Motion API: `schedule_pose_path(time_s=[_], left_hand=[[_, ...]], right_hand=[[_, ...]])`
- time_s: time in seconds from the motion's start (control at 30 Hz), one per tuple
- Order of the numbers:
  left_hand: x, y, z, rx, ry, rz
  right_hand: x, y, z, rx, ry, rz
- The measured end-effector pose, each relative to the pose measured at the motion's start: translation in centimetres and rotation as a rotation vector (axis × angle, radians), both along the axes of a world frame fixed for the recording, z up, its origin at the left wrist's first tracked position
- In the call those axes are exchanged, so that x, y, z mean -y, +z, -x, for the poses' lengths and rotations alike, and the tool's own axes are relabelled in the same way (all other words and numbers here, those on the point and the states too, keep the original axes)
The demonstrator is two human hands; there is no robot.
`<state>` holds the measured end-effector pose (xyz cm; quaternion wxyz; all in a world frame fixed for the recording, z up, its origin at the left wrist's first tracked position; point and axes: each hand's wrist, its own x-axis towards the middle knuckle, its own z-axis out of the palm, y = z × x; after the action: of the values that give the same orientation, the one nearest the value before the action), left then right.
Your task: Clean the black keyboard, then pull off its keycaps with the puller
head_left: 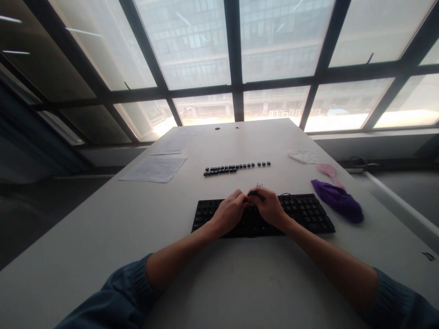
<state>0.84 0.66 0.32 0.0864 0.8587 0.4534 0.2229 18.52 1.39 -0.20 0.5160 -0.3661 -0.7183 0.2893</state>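
A black keyboard [308, 214] lies on the white table, partly covered by both hands. Above its middle, my right hand [269, 208] is closed around a keycap puller [255, 194] with a dark handle and thin wire ends poking up. My left hand [230, 212] meets it there, its fingertips pinched together against the right fingers. Whatever sits between the left fingertips is too small and hidden to make out. Beyond the keyboard, several loose black keycaps [228, 168] stand in two rows, with a short separate group at the right.
Printed sheets of paper [154, 169] lie on the left of the table [137, 237]. To the right are a purple cloth pouch [338, 201], a pink hairbrush [328, 170] and a clear plastic bag [303, 156]. Large windows [199, 45] rise behind the far edge.
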Motion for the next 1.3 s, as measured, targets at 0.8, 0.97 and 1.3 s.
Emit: schedule_pose_path(time_s=[0.8, 0.97, 1.3], left_hand=[[-0.5, 2.8, 0.5, 0.338, -0.022, -0.026], [-4.0, 3.3, 2.2, 0.524, 0.130, 0.113], [-15.6, 2.9, 1.8, 0.220, 0.179, -0.013]], right_hand=[[-0.9, -0.8, 0.2, -0.155, -0.132, 0.186], [-1.1, -0.8, 0.3, -0.165, -0.122, 0.201], [-1.2, -0.9, 0.3, -0.179, -0.103, 0.205]])
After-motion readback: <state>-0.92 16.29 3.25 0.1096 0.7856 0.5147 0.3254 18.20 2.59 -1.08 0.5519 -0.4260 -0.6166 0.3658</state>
